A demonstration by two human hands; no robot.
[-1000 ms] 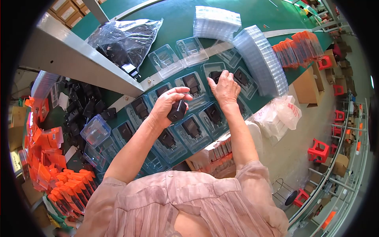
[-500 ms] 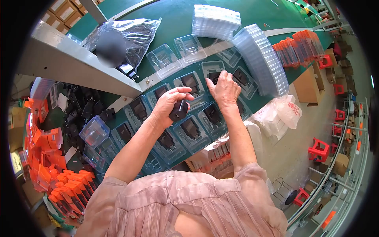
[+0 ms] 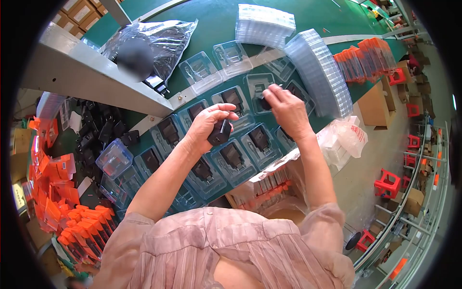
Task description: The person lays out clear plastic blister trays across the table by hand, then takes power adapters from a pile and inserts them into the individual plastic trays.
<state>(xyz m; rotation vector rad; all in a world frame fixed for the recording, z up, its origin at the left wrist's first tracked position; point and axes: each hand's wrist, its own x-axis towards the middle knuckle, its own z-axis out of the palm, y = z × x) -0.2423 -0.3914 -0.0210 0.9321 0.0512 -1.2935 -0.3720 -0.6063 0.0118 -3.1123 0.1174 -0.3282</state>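
My left hand (image 3: pixel 208 124) is closed around a black charger (image 3: pixel 220 133), a small block with a port in its end, held above the filled trays. My right hand (image 3: pixel 290 110) is closed, its fingertips pinched at a second black charger (image 3: pixel 264 103) that they partly cover. That charger is at the lower part of a clear plastic blister tray (image 3: pixel 259 80); how far it sits in the recess I cannot tell. Around my hands lie several blister trays with black chargers, such as the charger (image 3: pixel 231 155) near the table's front edge.
Clear trays stand in a curved stack (image 3: pixel 320 72) at the right, near orange-topped packs (image 3: pixel 368 58). Loose black chargers (image 3: pixel 103 127) and more orange packs (image 3: pixel 91 226) are at the left. A metal post (image 3: pixel 96 72) crosses the upper left. An open carton (image 3: pixel 269 192) sits below the table edge.
My right hand has shifted right and slightly down, its fingers now drawn together. The charger beneath them shows lower in its tray. My left hand stays nearly still with its charger.
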